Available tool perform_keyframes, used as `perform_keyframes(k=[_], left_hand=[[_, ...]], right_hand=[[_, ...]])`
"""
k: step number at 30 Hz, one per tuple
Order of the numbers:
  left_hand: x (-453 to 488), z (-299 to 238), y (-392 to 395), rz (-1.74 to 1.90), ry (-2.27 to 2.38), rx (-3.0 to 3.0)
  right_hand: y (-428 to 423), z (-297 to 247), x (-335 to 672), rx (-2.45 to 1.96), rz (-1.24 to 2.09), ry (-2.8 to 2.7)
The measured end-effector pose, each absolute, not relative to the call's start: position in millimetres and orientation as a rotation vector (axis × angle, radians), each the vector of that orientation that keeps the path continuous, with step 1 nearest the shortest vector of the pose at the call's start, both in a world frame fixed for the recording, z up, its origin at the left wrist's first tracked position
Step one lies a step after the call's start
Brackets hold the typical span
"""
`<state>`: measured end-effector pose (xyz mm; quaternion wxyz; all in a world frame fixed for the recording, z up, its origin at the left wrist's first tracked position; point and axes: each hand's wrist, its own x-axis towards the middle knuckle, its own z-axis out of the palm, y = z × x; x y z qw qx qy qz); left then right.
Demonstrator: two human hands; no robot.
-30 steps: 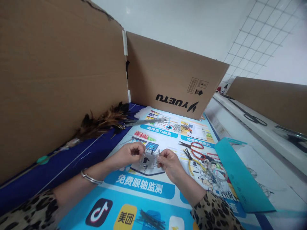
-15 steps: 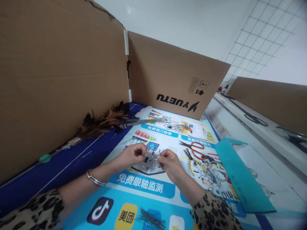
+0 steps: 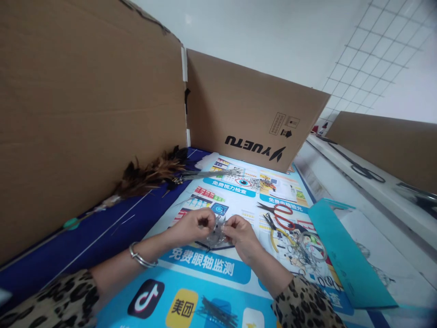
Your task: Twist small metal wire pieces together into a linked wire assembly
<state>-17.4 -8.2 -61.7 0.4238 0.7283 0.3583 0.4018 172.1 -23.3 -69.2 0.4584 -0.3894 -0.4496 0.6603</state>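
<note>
Both my hands meet over the middle of a printed blue poster (image 3: 205,269) on the table. My left hand (image 3: 191,226) and my right hand (image 3: 241,235) each pinch one side of a small clear plastic bag (image 3: 216,234) with tiny dark parts inside. The bag is crumpled between my fingertips, just above the poster. A metal bangle (image 3: 139,258) sits on my left wrist. Leopard-print sleeves cover both forearms.
Red-handled scissors (image 3: 282,214), yellow-handled pliers (image 3: 277,232) and a heap of wire rings (image 3: 303,248) lie right of my hands. A teal folder (image 3: 341,255) lies further right. A feather duster (image 3: 150,175) rests along the cardboard walls (image 3: 85,114). Dark thin pieces (image 3: 216,312) lie near the front edge.
My hands have drawn closer together and the clear bag, held flat a second ago, is now squeezed and folded between them. The view shifted slightly.
</note>
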Motion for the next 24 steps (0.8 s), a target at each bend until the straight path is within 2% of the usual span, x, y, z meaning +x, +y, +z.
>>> perform_keyframes(k=[24], left_hand=[[-71.1,-5.8,-76.4,0.777,1.268,2.026]], right_hand=[[-45.4,-52.5,168.4,-0.749,1.979,-1.325]])
